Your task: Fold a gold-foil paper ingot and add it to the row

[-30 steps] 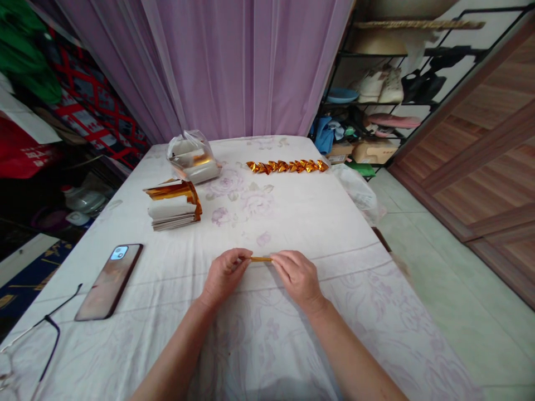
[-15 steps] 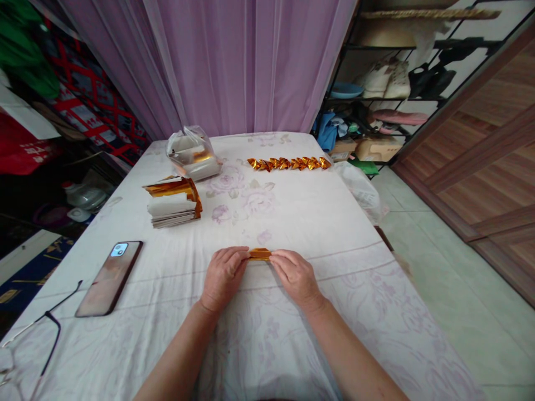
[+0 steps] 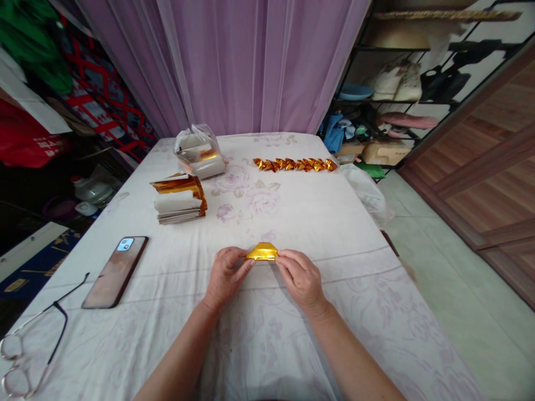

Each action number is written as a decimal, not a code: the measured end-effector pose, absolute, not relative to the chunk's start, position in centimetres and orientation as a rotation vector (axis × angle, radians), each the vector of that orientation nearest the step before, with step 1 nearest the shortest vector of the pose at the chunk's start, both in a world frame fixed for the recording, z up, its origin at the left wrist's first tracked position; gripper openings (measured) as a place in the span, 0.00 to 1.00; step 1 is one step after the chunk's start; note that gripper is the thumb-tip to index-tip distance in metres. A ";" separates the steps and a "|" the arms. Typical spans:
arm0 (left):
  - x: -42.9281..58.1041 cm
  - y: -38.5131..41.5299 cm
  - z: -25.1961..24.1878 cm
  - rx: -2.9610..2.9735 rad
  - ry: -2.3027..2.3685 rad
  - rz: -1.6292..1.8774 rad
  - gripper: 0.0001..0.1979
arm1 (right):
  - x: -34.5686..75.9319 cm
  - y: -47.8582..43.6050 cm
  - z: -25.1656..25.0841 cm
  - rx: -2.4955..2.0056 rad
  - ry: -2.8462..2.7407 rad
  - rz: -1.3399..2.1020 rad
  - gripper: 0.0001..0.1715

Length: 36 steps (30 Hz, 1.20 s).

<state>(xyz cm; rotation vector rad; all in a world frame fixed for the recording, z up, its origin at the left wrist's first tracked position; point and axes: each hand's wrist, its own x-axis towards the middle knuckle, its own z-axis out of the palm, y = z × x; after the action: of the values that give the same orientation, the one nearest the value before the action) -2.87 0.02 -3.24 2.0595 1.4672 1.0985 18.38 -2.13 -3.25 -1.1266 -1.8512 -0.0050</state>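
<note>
Between my two hands is a folded piece of gold foil paper (image 3: 263,252), shaped like a low trapezoid with its shiny face showing. My left hand (image 3: 227,275) pinches its left end between thumb and fingers. At its right end, the thumb and fingers of my right hand (image 3: 301,278) are closed on it. Beyond my hands, a row of folded gold foil pieces (image 3: 295,165) lies nested together at the far right of the table. A stack of gold-and-white paper sheets (image 3: 179,200) rests to the left.
A clear plastic bag (image 3: 200,151) with more paper stands at the back left of the cloth-covered table (image 3: 292,217). A phone (image 3: 115,272) and eyeglasses (image 3: 54,320) lie at the left. Past the right edge are a white plastic bag (image 3: 363,189) and a shoe rack (image 3: 388,103).
The foil piece has turned from a narrow strip to a wider trapezoid with a brighter face. Both hands still hold its ends. The whole view has shifted slightly.
</note>
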 end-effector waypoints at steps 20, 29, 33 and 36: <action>-1.8 -0.3 -2.2 1.909 1.279 1.218 0.10 | 17.9 -2.0 -3.2 -1.174 -1.864 0.034 0.18; -1.9 -0.4 -2.2 1.947 1.322 1.197 0.08 | 17.8 -2.2 -3.3 -1.191 -1.884 0.065 0.20; -1.9 -0.5 -2.2 1.944 1.323 1.198 0.08 | 17.9 -2.1 -3.2 -1.168 -1.908 0.060 0.20; -1.9 -0.5 -2.1 1.952 1.311 1.181 0.07 | 17.9 -2.1 -3.2 -1.158 -1.913 0.076 0.19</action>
<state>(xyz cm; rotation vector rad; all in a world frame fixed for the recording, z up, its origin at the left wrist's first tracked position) -1.88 -0.46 -2.06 1.9524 1.3112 1.1812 17.93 -2.15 -3.18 -1.1585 -1.9133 0.0761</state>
